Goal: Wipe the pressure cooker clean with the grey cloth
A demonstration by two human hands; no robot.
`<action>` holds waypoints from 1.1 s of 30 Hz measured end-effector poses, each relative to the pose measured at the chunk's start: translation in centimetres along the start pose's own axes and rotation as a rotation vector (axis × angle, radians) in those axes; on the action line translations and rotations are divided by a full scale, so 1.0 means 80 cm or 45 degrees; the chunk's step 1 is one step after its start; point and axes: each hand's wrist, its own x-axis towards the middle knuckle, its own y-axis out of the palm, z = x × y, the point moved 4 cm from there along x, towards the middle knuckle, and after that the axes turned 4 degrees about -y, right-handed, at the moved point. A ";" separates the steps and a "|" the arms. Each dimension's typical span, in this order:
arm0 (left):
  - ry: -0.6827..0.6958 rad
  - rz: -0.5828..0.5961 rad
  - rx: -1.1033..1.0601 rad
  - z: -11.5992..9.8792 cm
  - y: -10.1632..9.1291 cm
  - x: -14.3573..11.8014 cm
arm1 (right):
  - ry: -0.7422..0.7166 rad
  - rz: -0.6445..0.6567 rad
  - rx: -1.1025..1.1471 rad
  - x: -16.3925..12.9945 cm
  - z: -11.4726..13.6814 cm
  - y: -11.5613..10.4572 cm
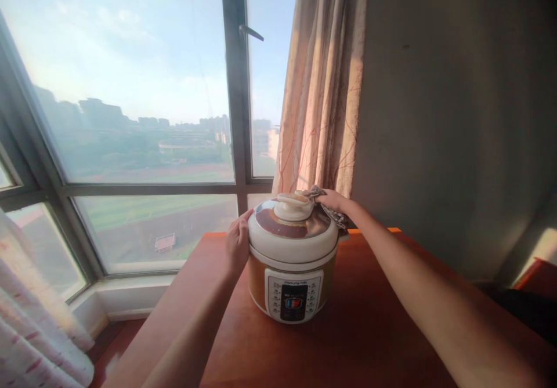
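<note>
An electric pressure cooker (292, 254) stands upright on the table, its lid on and its control panel facing me. Its body is white and brown, with a shiny lid top and a white knob (294, 207). My left hand (238, 240) lies against the left side of the lid's rim, fingers stretched along it and holding nothing. At the back right of the lid, my right hand (334, 200) is closed on a patterned cloth (337, 217). Part of the cloth touches the lid near the knob, and part hangs down at the cooker's right side.
The reddish-brown table (365, 330) reaches toward the window (143, 86). A beige curtain (324, 86) hangs behind the cooker, beside a dark grey wall (448, 133). Another pale curtain (39, 312) is at the lower left.
</note>
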 end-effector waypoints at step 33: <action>-0.021 0.085 -0.069 -0.007 -0.004 -0.001 | -0.892 -0.381 -0.387 -0.252 0.083 0.069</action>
